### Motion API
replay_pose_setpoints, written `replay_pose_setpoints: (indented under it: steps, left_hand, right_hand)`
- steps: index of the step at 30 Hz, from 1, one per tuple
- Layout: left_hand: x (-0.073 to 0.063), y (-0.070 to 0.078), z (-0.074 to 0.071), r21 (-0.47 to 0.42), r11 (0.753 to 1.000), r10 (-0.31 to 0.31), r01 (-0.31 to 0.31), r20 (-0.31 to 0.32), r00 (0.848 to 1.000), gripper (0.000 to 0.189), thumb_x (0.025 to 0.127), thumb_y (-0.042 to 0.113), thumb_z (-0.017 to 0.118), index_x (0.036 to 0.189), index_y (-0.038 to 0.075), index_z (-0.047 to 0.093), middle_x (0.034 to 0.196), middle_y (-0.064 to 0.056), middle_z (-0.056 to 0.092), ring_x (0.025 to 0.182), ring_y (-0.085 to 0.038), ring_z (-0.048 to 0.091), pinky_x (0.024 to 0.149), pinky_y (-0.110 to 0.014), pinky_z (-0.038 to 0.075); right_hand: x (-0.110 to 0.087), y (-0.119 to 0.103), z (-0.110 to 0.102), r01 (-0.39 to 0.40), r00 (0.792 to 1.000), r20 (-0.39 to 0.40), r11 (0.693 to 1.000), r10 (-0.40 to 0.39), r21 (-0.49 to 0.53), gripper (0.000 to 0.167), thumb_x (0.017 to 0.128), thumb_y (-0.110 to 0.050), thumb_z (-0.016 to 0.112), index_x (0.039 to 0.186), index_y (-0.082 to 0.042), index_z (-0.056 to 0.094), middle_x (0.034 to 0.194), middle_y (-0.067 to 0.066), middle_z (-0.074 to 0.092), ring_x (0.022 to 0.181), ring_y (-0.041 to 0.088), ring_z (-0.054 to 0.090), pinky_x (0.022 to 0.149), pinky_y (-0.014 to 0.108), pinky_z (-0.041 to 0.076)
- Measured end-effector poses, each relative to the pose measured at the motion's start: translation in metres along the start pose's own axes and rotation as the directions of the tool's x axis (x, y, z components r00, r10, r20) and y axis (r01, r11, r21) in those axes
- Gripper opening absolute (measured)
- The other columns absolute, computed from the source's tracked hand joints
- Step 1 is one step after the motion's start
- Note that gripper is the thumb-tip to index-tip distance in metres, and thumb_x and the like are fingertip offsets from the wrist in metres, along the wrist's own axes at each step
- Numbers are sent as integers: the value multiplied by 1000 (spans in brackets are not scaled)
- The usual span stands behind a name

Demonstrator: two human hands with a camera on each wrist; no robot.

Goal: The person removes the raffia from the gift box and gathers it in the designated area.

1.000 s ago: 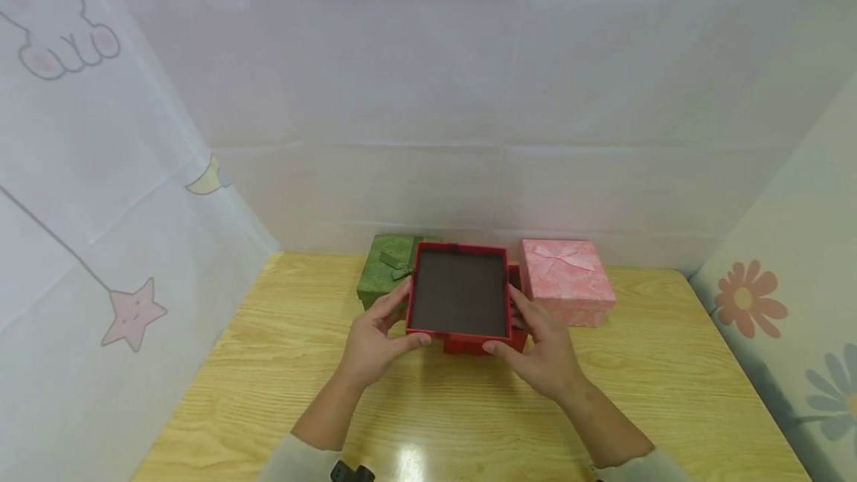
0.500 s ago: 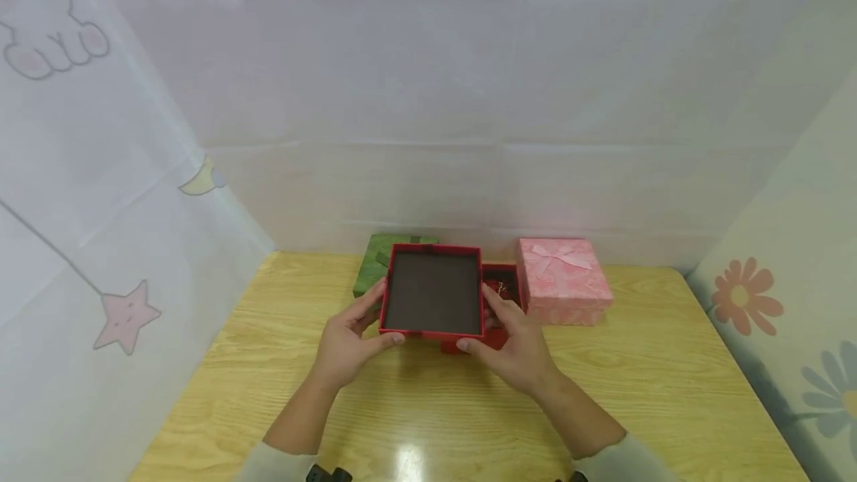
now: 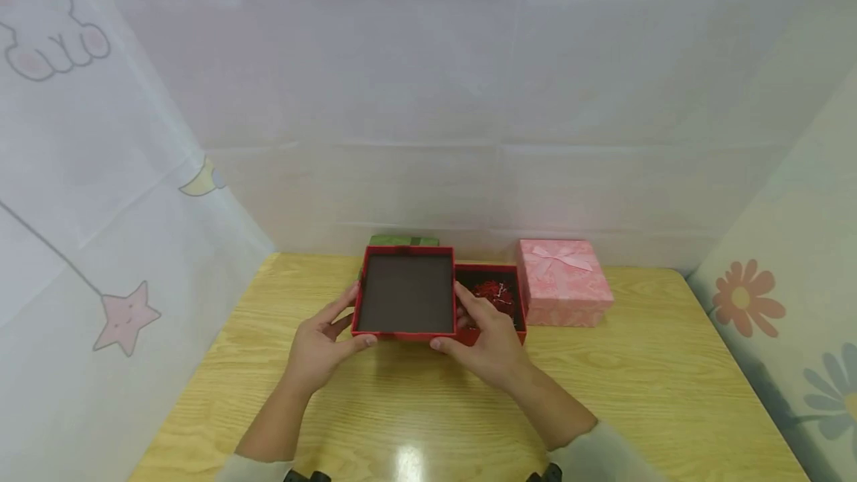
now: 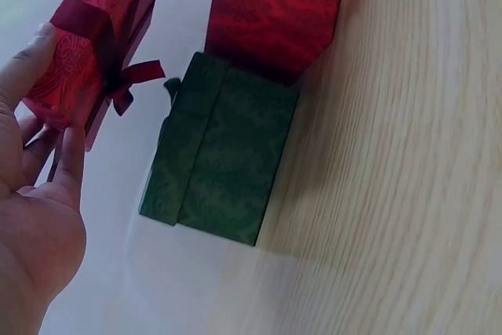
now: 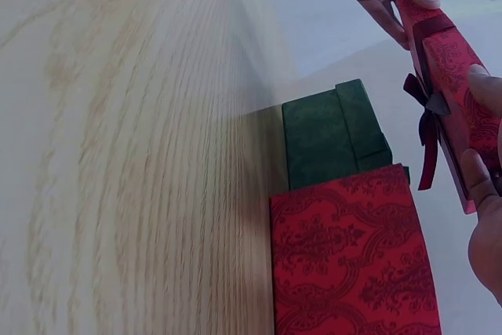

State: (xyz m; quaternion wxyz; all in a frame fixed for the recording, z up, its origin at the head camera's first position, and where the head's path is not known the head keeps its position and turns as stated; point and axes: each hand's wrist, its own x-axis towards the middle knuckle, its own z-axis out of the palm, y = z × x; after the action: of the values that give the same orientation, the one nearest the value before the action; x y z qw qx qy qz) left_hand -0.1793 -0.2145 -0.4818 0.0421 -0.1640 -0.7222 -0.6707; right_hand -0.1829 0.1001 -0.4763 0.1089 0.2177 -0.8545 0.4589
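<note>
Between my two hands is a red box lid (image 3: 405,293), held inside-up so its dark lining shows. My left hand (image 3: 318,348) grips its left side, thumb along the near rim. On the opposite side my right hand (image 3: 492,344) grips it the same way. A dark ribbon bow (image 5: 433,105) hangs from its underside in the right wrist view. To the lid's right stands the open red gift box (image 3: 521,300), with red shredded filling (image 3: 495,292) inside, partly covered by my right hand. The lid hides most of a green gift box (image 4: 235,154).
A pink gift box (image 3: 565,277) with a pink bow stands right of the red box. All of them sit toward the back of a wooden table (image 3: 428,407). A pale cloth backdrop (image 3: 428,95) rises behind and at both sides.
Both hands have carried the red lid to the left, off the red box and in front of the green box. The red box's inside and its filling have come into view.
</note>
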Motion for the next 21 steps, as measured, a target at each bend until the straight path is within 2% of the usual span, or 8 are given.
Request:
replay_pose_setpoints:
  steps: [5,10,12,16,18,21]
  left_hand:
    - [-3,3,-12,-2,999,-35,35,-6,999,86,83,-4,84,158,13,45,164,-9,39,131,-14,59,92,-35,58]
    - [-5,4,-25,-28,998,-59,58,-20,998,86,83,-6,83,158,12,45,165,-7,39,130,-14,60,89,-38,59]
    - [-6,4,-31,-32,998,-53,53,-22,998,86,83,-7,83,158,12,45,165,-7,39,131,-14,60,89,-38,59]
    - [-8,3,-41,-16,999,-41,40,-20,999,86,84,-8,82,159,9,44,165,-8,38,131,-14,60,89,-37,59]
    - [-11,2,-47,-22,999,-49,48,-21,999,86,84,-9,82,159,9,43,166,-8,37,131,-13,60,89,-37,59]
    - [-14,1,-54,-33,997,-74,73,-29,997,86,85,-8,81,159,9,42,166,-8,37,131,-12,60,90,-38,58]
  right_hand:
    - [8,-5,10,46,999,10,999,-46,25,95,81,-41,91,159,-14,44,105,-10,65,91,3,67,81,30,58]
    - [16,-8,20,119,993,5,991,-119,66,94,81,-32,92,158,-7,44,105,-3,67,88,17,72,77,37,60]
    - [18,-10,23,139,990,5,988,-140,74,94,81,-30,93,158,-5,44,105,0,67,87,22,72,72,35,58]
    - [20,-14,31,155,987,25,986,-157,64,93,83,-26,91,158,-3,42,108,0,68,91,18,71,60,24,50]
    - [21,-16,35,149,987,45,987,-151,60,92,84,-25,90,158,-3,41,114,0,68,94,13,70,62,21,51]
    - [24,-19,41,137,987,71,989,-141,61,91,84,-24,89,159,-3,40,124,3,67,98,9,69,77,27,57]
